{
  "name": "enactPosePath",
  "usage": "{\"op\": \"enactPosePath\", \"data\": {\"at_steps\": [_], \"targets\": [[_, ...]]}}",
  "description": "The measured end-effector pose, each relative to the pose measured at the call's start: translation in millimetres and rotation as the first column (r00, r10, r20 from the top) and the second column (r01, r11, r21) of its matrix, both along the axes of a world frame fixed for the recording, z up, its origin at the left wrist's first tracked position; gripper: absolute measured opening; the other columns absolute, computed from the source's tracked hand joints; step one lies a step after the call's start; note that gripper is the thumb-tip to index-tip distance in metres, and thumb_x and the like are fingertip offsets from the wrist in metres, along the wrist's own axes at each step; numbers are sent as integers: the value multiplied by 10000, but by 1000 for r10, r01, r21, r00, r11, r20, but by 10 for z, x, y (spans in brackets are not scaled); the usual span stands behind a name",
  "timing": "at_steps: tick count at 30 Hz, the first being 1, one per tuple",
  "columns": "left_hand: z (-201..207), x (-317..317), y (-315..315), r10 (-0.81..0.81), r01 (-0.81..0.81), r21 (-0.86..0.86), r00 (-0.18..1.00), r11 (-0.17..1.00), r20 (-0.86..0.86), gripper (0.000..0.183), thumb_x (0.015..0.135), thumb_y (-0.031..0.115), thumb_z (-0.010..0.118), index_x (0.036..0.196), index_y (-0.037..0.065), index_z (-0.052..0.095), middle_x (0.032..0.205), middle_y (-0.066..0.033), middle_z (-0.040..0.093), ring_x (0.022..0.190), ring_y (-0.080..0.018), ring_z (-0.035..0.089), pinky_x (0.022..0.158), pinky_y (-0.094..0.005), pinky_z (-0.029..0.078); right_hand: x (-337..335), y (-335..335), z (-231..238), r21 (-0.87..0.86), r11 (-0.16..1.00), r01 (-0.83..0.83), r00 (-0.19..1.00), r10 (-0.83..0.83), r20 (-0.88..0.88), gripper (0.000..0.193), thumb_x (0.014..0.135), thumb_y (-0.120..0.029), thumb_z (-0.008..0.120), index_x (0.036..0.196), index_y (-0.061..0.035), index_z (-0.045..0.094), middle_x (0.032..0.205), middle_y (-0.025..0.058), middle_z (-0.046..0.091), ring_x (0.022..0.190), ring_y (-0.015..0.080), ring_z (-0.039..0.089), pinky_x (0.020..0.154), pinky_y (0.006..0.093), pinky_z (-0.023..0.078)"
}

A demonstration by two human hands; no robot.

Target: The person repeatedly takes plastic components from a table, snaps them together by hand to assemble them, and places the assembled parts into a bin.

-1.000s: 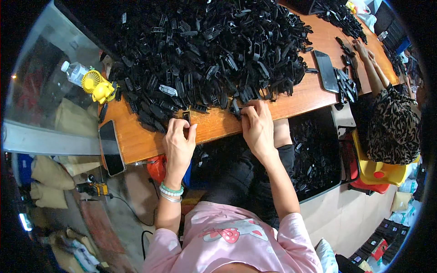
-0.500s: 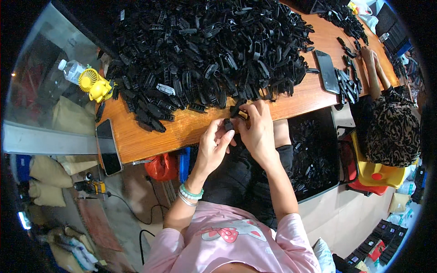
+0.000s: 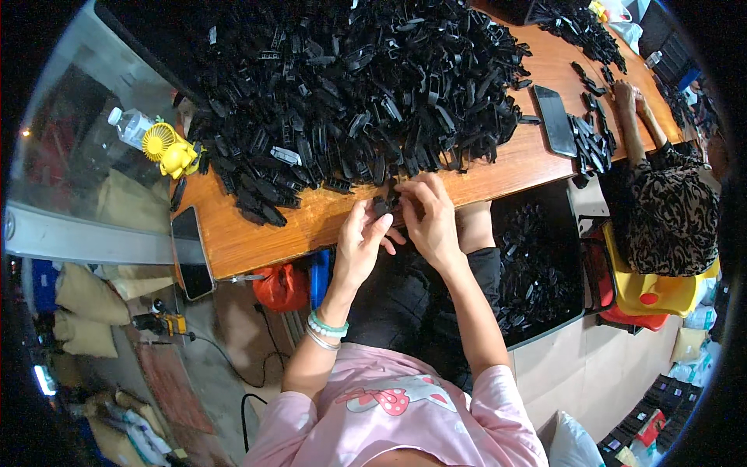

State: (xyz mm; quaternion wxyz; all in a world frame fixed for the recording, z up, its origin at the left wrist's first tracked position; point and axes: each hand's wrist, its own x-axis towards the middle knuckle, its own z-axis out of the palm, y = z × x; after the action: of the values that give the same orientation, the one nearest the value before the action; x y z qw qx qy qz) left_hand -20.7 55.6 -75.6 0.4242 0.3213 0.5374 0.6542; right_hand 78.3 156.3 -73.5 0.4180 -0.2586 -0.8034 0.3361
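My left hand (image 3: 360, 240) is closed on a small black plastic part (image 3: 381, 207), pinched between thumb and fingertips just off the table's near edge. Against that part, my right hand (image 3: 430, 220) bends its fingers around its upper end, where another dark piece shows. Whether these are one piece or two I cannot make out. Beyond both hands, a large heap of similar black plastic parts (image 3: 350, 93) covers much of the wooden table (image 3: 311, 226).
A dark phone (image 3: 191, 253) lies at the table's left corner, near a yellow fan (image 3: 177, 158) and a clear bottle (image 3: 131, 126). Another phone (image 3: 555, 121) lies to the right. A black tray of parts (image 3: 537, 265) sits beside my lap. A co-worker (image 3: 674, 210) sits at far right.
My right hand has moved slightly left and closer to my left hand. The yellowish bit seen at its fingertips before no longer shows. The whole view has shifted a little.
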Motion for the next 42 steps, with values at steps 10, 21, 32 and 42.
{"op": "enactPosePath", "data": {"at_steps": [10,21,32,42], "targets": [[-18,-48,-16,-29,27,24,996,999,89,258,943,80,462,1175,-29,428,1013,-124,590,637,-188,639,514,-243,517,36,126,6,137,968,-211,959,178,221,376,709,16,609,1080,-39,607,990,172,542,921,360,535,781,420,456],[108,1,-297,62,-79,-105,986,991,-157,295,930,165,554,1142,-41,563,881,-74,636,543,-84,534,484,-209,427,182,-91,247,-353,908,-224,970,171,-175,289,858,17,499,1145,25,535,1046,159,560,962,256,567,828,327,461],[420,28,-576,49,-24,49,791,998,-609,244,848,54,636,1045,-77,576,883,-166,618,710,-244,630,597,-297,477,440,-388,444,-173,868,-466,881,473,3,333,845,-17,570,1170,27,512,966,190,553,900,350,562,772,356,465],[521,13,-590,40,24,75,670,997,-742,212,814,18,639,994,-81,583,861,-182,623,767,-308,626,677,-332,485,548,-580,434,-184,893,-411,892,436,121,426,805,65,543,1219,44,446,911,205,510,853,391,534,740,406,447]]}}
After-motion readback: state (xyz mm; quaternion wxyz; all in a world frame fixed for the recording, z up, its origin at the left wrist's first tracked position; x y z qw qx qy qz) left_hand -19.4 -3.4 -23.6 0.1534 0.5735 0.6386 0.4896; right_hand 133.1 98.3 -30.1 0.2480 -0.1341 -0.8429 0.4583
